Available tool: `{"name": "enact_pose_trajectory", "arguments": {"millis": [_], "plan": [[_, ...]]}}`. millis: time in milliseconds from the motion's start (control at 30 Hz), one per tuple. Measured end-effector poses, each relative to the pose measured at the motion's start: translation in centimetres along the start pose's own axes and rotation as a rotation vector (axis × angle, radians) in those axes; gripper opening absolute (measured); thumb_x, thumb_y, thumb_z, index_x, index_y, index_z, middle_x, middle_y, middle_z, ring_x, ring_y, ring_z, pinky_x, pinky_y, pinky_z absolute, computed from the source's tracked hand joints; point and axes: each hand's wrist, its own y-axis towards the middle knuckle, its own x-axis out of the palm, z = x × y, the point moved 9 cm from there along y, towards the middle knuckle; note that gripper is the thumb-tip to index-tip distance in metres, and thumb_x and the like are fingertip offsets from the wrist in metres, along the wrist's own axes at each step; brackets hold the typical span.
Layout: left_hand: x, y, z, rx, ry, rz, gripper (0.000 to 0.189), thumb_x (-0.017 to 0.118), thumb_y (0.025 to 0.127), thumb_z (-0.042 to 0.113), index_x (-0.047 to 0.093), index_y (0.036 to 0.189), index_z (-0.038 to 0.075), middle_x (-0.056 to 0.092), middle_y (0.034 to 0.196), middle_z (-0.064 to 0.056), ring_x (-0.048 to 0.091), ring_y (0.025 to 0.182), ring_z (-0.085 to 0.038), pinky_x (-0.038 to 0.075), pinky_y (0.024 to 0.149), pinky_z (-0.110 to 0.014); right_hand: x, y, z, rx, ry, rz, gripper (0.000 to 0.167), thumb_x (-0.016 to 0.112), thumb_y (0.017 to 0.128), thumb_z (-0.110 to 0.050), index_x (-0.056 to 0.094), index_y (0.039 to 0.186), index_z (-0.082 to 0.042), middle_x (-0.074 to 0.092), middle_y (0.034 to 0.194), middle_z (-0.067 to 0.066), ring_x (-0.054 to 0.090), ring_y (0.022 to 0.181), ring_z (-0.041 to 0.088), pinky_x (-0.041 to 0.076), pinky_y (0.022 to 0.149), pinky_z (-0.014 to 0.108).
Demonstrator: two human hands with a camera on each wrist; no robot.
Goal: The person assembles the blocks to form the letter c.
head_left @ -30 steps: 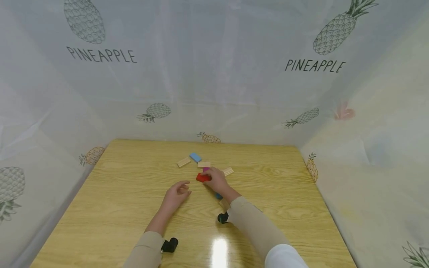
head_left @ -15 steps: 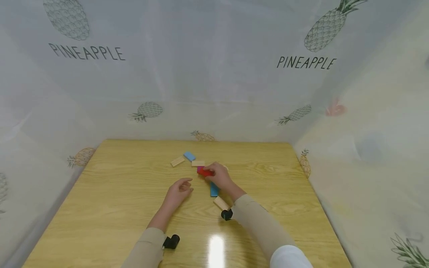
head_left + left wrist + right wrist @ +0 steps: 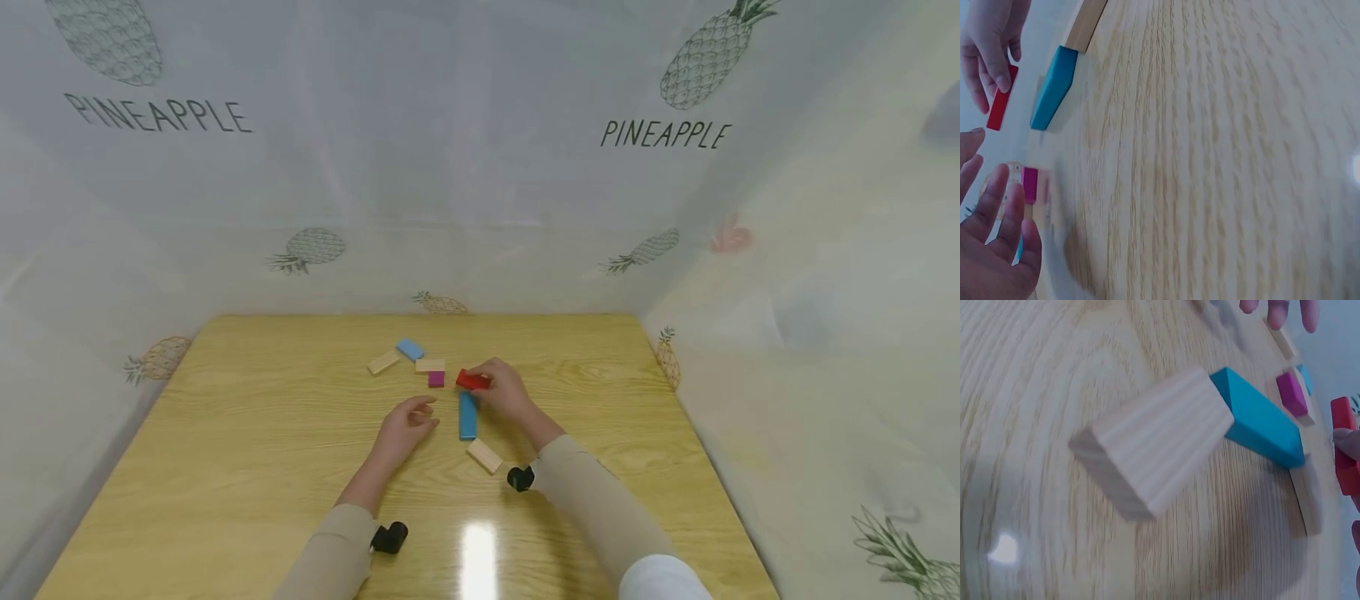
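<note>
Red block [image 3: 469, 381] – oblong, flat-sided, straight-edged – pinched by the right hand [image 3: 512, 397]

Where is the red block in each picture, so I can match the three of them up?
Head: the red block, just below centre, in the right hand.
Left wrist: the red block, upper left.
Right wrist: the red block, right edge, mid-height.
Shared landmark: the darker blue block, below it in the head view, to its right in left wrist, to its left in right wrist.
</note>
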Motion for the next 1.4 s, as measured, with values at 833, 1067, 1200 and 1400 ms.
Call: {"name": "enact_pose_trajectory", "arguments": {"millis": [833,1067,1200,1400], "plan": [[4.7,3.6,1.7,0.131,0.232,-0.067,0.048,0.081,0.081,0.017,0.064,0.126,0.007,0.061,0.115,-0.012,0.055,0.098,-0.027,0.047,0.086,-0.046,-4.1,-1.6,4.9,0.057,0.017,0.074,0.032,0.077,0.083,-0.006,0.072,0.115,-0.01,0.062,0.11,0.006,0.058,0.1,0.024,0.051,0.086,0.039],[5.2,4.1,1.0,0.118,0.288,-0.095,0.054,0.08,0.081,0.024,0.062,0.13,0.009,0.058,0.124,-0.017,0.052,0.112,-0.039,0.042,0.094,-0.055,-4.2,-1.3,6.1,0.077,0.032,0.066,0.033,0.076,0.084,-0.004,0.071,0.116,-0.007,0.062,0.112,0.009,0.057,0.104,0.027,0.05,0.09,0.042],[5.5,4.2,0.3,0.093,0.324,-0.1,0.057,0.081,0.081,0.029,0.061,0.132,0.014,0.055,0.126,-0.017,0.049,0.113,-0.042,0.04,0.092,-0.057,-4.2,-1.1,6.9,0.077,0.021,0.075,0.033,0.076,0.084,-0.002,0.071,0.116,-0.007,0.063,0.112,0.01,0.057,0.105,0.027,0.05,0.091,0.042],[6.0,4.4,-0.2,0.072,0.367,-0.11,0.062,0.081,0.08,0.034,0.059,0.136,0.022,0.052,0.126,-0.015,0.047,0.113,-0.041,0.04,0.09,-0.056,-4.2,-0.8,8.3,0.092,0.05,0.081,0.034,0.075,0.082,0.002,0.071,0.115,-0.006,0.063,0.112,0.01,0.057,0.106,0.027,0.049,0.092,0.043]]}}
